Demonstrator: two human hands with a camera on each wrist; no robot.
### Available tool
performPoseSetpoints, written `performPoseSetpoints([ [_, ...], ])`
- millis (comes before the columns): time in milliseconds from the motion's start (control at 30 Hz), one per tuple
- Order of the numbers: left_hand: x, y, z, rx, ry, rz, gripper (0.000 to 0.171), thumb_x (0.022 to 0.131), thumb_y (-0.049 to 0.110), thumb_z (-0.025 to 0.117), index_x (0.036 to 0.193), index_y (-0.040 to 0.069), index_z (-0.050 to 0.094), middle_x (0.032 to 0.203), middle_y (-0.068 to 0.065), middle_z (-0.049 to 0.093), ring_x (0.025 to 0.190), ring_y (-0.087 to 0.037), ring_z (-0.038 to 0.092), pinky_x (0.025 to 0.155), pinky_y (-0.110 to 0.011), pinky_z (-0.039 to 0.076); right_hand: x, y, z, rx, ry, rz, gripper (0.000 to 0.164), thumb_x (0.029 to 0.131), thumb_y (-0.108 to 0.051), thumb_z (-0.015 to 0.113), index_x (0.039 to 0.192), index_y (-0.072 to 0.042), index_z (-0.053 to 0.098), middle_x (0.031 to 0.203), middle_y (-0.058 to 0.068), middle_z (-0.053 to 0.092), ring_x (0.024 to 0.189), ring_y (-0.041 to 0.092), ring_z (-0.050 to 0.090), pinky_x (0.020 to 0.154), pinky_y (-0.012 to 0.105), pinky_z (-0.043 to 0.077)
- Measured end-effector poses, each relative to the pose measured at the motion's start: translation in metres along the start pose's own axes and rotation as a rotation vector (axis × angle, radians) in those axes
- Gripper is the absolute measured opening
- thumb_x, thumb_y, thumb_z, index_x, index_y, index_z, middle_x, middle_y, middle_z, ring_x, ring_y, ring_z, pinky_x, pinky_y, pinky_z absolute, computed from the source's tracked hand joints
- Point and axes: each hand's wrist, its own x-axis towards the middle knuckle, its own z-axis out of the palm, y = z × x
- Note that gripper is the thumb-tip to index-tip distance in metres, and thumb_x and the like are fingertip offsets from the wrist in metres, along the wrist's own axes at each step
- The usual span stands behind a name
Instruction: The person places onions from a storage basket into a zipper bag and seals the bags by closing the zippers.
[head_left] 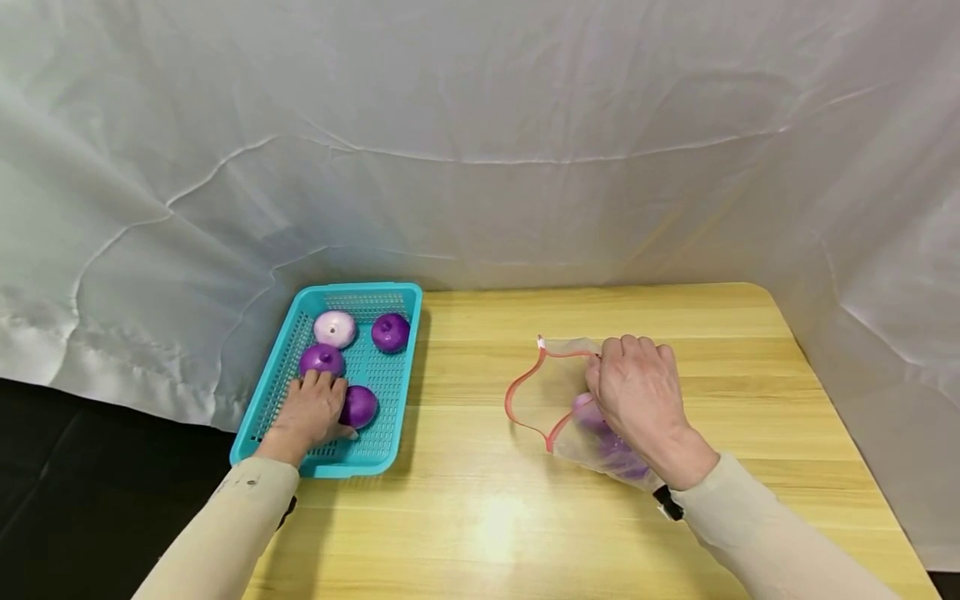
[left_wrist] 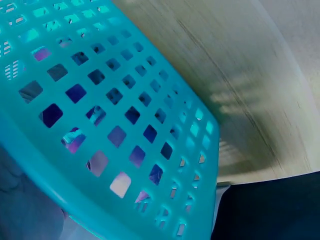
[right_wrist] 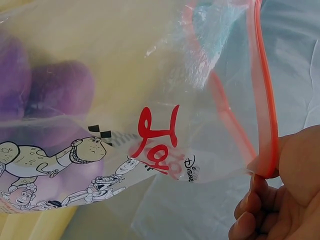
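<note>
My left hand (head_left: 311, 412) reaches into a blue-green basket (head_left: 408, 367), thumb spread away from the fingers. Beside it, a purple onion (head_left: 360, 407) lies at the gap between thumb and forefinger, partly covered; another purple onion (head_left: 321, 358) is just beyond the fingertips. The left wrist view shows mostly the basket's perforated wall (left_wrist: 165, 120), the hand's fingers hidden. On the right, my right hand (head_left: 637, 396) pinches the red zip edge of a clear zip bag (right_wrist: 165, 65), its mouth gaping leftward. Inside the bag are purple onions (right_wrist: 62, 100); cartoon figures are printed on its side.
A pale pink-white onion (head_left: 334, 329) and a purple onion (head_left: 390, 332) sit at the basket's far end. The wooden table (head_left: 465, 467) stretches between basket and bag. A pale cloth (head_left: 480, 167) hangs behind the table and along its right side.
</note>
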Motion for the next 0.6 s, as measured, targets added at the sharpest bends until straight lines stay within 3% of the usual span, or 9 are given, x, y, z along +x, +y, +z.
performPoseSetpoints([
  [133,0.002,0.002,0.002,-0.027,0.007,-0.004,0.089,0.075,0.06,0.09,0.133,0.0,0.058,0.125,-0.027,0.06,0.115,-0.046,0.051,0.097,-0.068,0.046,0.0,0.0,0.0,0.003,0.001,-0.001,0.032,0.092,-0.014,0.057,0.067,-0.008,0.038,0.061,0.005,0.035,0.054,0.03,0.04,0.056,0.041,0.031],
  [600,0.011,0.006,0.009,-0.032,0.025,0.017,0.087,0.081,0.042,0.09,0.142,-0.003,0.047,0.134,-0.027,0.058,0.126,-0.049,0.05,0.105,-0.068,0.042,-0.001,0.001,0.0,0.005,-0.003,0.01,0.033,0.092,-0.015,0.058,0.067,-0.008,0.038,0.062,0.006,0.036,0.055,0.031,0.041,0.057,0.042,0.032],
])
